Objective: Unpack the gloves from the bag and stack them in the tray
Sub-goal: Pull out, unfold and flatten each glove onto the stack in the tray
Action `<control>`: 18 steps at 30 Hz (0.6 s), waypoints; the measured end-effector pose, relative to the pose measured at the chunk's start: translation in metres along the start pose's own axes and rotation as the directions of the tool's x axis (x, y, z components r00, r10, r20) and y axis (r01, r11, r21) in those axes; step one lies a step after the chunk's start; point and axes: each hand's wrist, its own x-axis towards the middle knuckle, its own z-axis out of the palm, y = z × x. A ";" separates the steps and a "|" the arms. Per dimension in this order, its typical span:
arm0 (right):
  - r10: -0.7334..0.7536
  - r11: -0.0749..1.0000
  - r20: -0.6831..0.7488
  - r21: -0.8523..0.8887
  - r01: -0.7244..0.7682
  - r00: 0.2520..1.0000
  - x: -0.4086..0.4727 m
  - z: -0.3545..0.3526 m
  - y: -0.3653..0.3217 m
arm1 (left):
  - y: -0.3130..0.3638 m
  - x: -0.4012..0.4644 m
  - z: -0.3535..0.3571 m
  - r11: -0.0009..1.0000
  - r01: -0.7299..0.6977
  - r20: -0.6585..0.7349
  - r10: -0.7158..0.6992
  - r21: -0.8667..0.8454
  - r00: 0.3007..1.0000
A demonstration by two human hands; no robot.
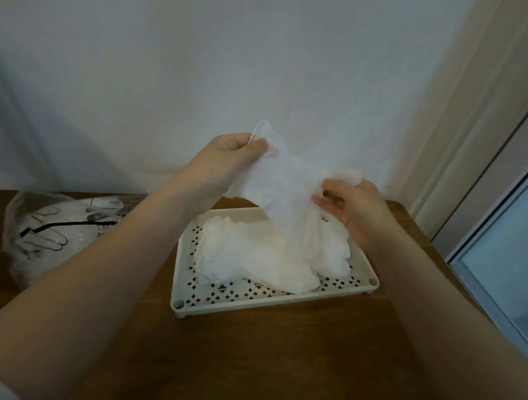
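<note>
A: What takes up most of the view?

B: A brown wooden worktop [274, 360] set against a pale wall [205, 51]. On it, right of centre, sits a cream rectangular plastic tray with a perforated floor [247, 297], and in the tray lies a loose heap of thin white translucent gloves [251, 256].

A: And the bag?

B: A crumpled clear plastic bag printed with black hand outlines [49, 229] lies on the worktop to the left of the tray, partly hidden by the left forearm. What remains inside it I cannot tell.

A: What are the hands doing?

B: Both are raised above the far side of the tray with one thin white glove [283, 182] stretched between them. The left hand [228, 155] has its grip closed tight on the rolled cuff end, thumb pressed against the fingers. The right hand [354, 207] pinches the other end, its grip narrow, fingers curled into the bunched material.

A: Does the held glove touch the heap?

B: Its lower edge hangs down towards the pile; whether they touch I cannot tell.
</note>
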 end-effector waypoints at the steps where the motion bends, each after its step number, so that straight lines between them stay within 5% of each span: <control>1: -0.079 0.991 -0.035 -0.110 0.075 0.996 0.007 -0.001 -0.005 | 0.000 0.006 -0.001 0.999 -0.021 -0.006 0.022 0.035 1.000; 3: -0.289 0.904 -0.054 -0.344 0.254 0.956 0.017 -0.004 -0.017 | 0.001 0.016 -0.005 0.992 -0.089 -0.031 0.092 0.088 0.995; 6: -0.454 0.797 0.023 -0.436 0.418 0.891 0.014 -0.006 -0.027 | -0.005 0.027 -0.013 0.967 -0.170 -0.052 0.183 0.187 0.982; 12: -0.152 0.672 0.317 -0.662 0.333 0.936 -0.002 -0.017 0.028 | -0.057 0.015 -0.027 0.928 -0.058 0.042 0.046 0.367 0.998; 18: -0.038 0.596 0.422 -0.717 0.360 0.906 -0.024 -0.014 0.046 | -0.080 -0.008 -0.035 0.803 -0.087 0.137 0.007 0.589 0.991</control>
